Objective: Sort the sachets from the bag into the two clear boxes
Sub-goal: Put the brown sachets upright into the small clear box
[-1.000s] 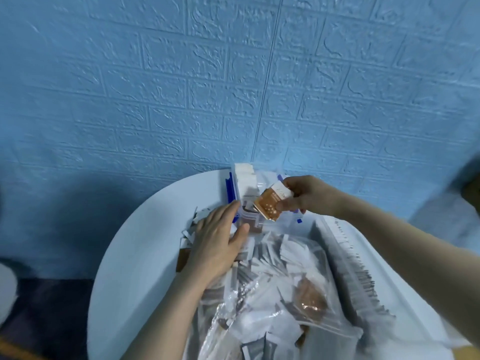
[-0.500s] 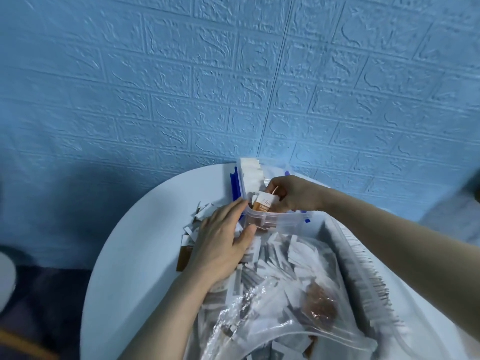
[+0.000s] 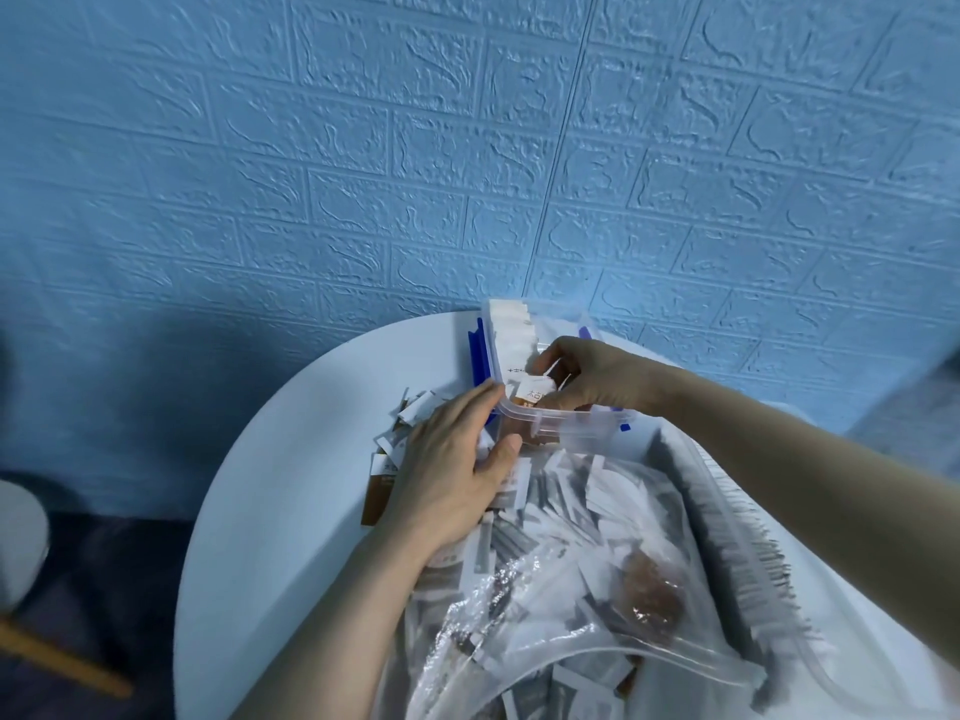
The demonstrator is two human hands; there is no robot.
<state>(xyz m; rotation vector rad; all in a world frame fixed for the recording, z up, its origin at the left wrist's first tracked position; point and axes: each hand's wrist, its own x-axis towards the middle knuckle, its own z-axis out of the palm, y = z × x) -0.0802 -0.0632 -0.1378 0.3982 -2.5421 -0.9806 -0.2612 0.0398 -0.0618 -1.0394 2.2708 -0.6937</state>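
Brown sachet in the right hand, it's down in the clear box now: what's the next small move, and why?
Probably let go and lift the right hand out. Its fingers pinch the brown sachet already inside the clear box, beside the row of white sachets. The left hand lies flat on the loose sachets beside the box.

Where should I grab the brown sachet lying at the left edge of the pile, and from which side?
Pinch the brown sachet by its long left edge, coming from the bare table side. It seems to lie flat, with that edge free, while its right part is hidden under the left hand and neighbouring sachets. A slide outward first would probably help lift it.
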